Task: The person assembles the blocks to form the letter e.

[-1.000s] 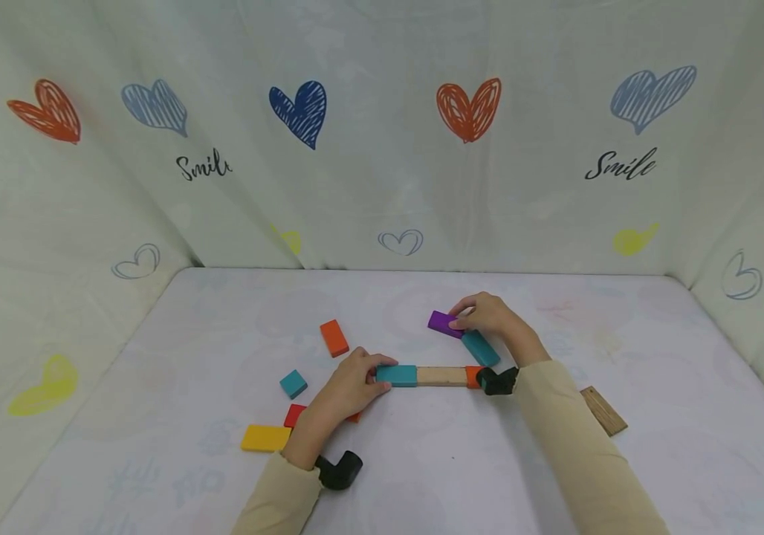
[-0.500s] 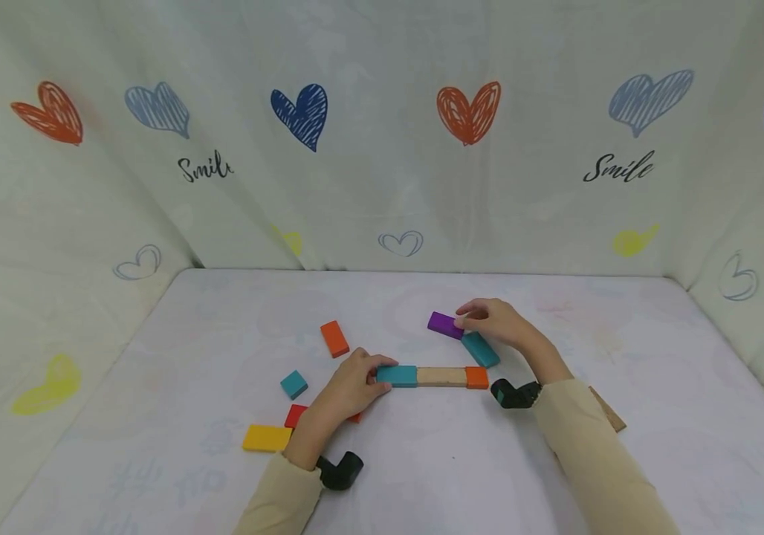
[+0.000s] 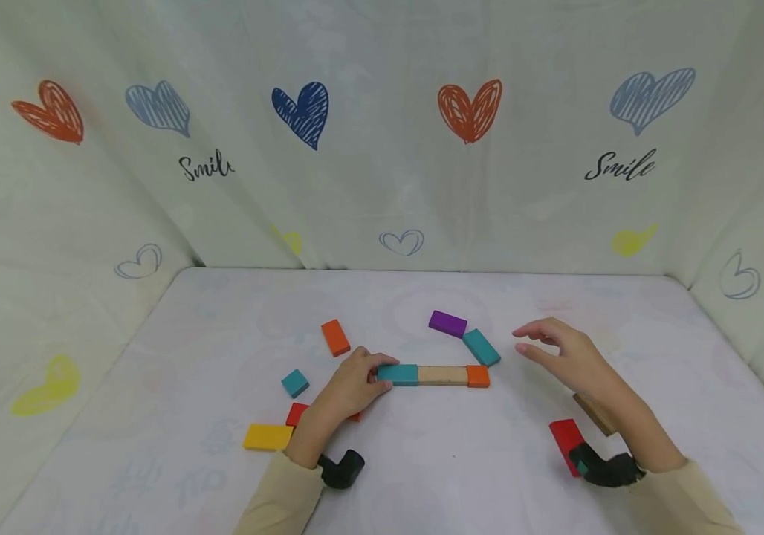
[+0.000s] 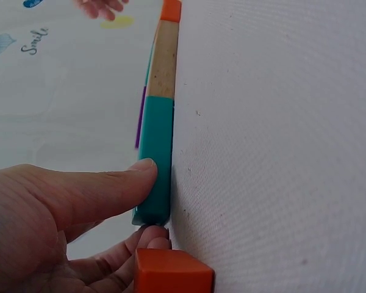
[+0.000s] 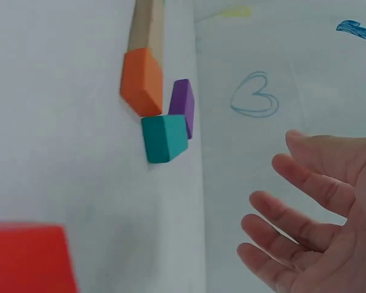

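Note:
Three blocks lie end to end in a straight row: a teal block (image 3: 400, 375), a plain wooden block (image 3: 442, 376) and a short orange block (image 3: 478, 376). My left hand (image 3: 350, 383) pinches the row's teal end, with the thumb on its near side; in the left wrist view the thumb (image 4: 125, 189) lies along that face. Behind the row a purple block (image 3: 448, 323) and a second teal block (image 3: 481, 347) meet at a corner. To their right my right hand (image 3: 572, 355) is in the air, fingers loosely spread, holding nothing.
Left of the left hand lie an orange block (image 3: 336, 338), a small teal block (image 3: 295, 383), a yellow block (image 3: 267, 437) and a red block (image 3: 296, 414). Partly hidden by the right arm are another red block (image 3: 562, 438) and a wood-grain block (image 3: 592, 413). A printed curtain (image 3: 382, 163) hangs behind.
My right hand has let go of the purple block and drawn back to the right and nearer, uncovering the red block. The left hand has stayed on the row's teal block.

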Demonstrator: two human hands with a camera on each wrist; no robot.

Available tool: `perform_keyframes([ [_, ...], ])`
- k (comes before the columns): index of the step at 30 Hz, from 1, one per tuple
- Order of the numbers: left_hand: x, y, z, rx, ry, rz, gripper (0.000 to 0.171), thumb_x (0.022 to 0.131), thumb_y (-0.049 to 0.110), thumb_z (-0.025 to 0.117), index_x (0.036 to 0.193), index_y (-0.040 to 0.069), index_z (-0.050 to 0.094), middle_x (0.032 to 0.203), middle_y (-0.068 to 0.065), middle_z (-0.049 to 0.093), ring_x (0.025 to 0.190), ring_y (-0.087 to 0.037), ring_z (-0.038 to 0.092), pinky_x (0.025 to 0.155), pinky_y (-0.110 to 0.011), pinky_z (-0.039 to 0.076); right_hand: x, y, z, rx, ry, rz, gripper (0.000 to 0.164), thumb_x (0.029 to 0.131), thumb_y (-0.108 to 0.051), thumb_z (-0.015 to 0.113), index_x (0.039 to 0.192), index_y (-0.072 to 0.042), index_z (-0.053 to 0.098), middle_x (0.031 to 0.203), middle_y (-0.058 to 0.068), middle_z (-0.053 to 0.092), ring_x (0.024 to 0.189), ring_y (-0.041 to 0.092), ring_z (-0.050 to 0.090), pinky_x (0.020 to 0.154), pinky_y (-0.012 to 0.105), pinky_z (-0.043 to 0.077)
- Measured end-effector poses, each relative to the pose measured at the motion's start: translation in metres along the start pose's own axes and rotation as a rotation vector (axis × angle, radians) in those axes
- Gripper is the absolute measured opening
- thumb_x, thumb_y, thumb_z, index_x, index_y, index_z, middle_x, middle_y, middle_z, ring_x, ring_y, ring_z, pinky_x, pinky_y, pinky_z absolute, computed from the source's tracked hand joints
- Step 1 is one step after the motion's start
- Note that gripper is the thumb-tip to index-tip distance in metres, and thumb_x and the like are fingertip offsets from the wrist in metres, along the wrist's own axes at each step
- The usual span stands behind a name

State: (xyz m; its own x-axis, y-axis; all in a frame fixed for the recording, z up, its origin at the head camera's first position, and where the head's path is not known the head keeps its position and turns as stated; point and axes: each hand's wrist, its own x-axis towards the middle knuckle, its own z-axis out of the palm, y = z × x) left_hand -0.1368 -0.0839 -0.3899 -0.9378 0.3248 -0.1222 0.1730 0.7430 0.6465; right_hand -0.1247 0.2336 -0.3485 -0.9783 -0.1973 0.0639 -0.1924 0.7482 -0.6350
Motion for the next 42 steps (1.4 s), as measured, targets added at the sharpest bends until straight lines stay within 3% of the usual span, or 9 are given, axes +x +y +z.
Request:
perform_keyframes([
  [6,0.001,0.0,0.001,-0.008,-0.001,-0.004,0.034,0.086,0.015,0.066,0.119,0.015,0.063,0.083,-0.006,0.042,0.07,-0.015,0.041,0.056,-0.021,0.032,-0.037,0.019,-0.002,-0.117,0.042,0.03,0.029,0.087,-0.022,0.064,0.112,-0.007,0.062,0.117,0.018,0.055,0.109,0.036,0.05,0.083,0.054,0.048],
  [15,-0.001,-0.002,0.002,-0.003,-0.004,0.002,0.034,0.086,0.014,0.066,0.119,0.014,0.063,0.083,-0.006,0.042,0.071,-0.015,0.041,0.057,-0.021,0.032,-0.071,0.049,-0.004,-0.217,0.064,0.083,0.034,0.082,-0.02,0.07,0.111,-0.004,0.061,0.116,0.022,0.054,0.104,0.039,0.047,0.082,0.059,0.041],
  [21,0.0,-0.001,0.002,-0.002,0.0,0.0,0.033,0.085,0.013,0.066,0.119,0.014,0.063,0.084,-0.007,0.042,0.072,-0.015,0.041,0.058,-0.021,0.032,-0.081,0.064,-0.007,-0.264,0.058,0.145,0.045,0.078,-0.023,0.074,0.114,0.001,0.06,0.107,0.024,0.055,0.087,0.034,0.055,0.067,0.044,0.048],
  [26,0.0,-0.001,0.002,0.002,-0.005,0.009,0.034,0.086,0.014,0.066,0.119,0.014,0.063,0.084,-0.006,0.042,0.073,-0.015,0.041,0.058,-0.021,0.033,-0.087,0.073,-0.007,-0.27,0.038,0.204,0.052,0.076,-0.025,0.075,0.116,0.005,0.057,0.099,0.018,0.056,0.08,0.025,0.056,0.062,0.03,0.045],
  [29,0.0,-0.002,0.002,0.002,-0.005,0.01,0.034,0.085,0.013,0.066,0.119,0.014,0.063,0.084,-0.007,0.042,0.073,-0.015,0.041,0.059,-0.021,0.033,-0.09,0.076,-0.006,-0.264,0.05,0.216,0.052,0.076,-0.025,0.076,0.114,0.005,0.057,0.095,0.013,0.056,0.076,0.013,0.053,0.059,0.024,0.042],
  [34,0.0,-0.001,0.002,0.005,-0.005,0.006,0.034,0.086,0.014,0.066,0.119,0.014,0.063,0.084,-0.006,0.042,0.073,-0.015,0.041,0.058,-0.021,0.033,-0.092,0.079,-0.004,-0.27,0.089,0.208,0.049,0.074,-0.021,0.077,0.108,0.009,0.059,0.088,0.007,0.055,0.066,-0.006,0.038,0.057,0.02,0.039],
  [42,0.0,-0.001,0.0,0.004,-0.006,0.007,0.034,0.086,0.014,0.066,0.119,0.014,0.063,0.084,-0.007,0.042,0.073,-0.015,0.041,0.058,-0.021,0.032,-0.088,0.076,-0.007,-0.268,0.049,0.27,0.051,0.076,-0.024,0.075,0.106,0.014,0.058,0.083,0.006,0.055,0.065,-0.001,0.039,0.056,0.021,0.037],
])
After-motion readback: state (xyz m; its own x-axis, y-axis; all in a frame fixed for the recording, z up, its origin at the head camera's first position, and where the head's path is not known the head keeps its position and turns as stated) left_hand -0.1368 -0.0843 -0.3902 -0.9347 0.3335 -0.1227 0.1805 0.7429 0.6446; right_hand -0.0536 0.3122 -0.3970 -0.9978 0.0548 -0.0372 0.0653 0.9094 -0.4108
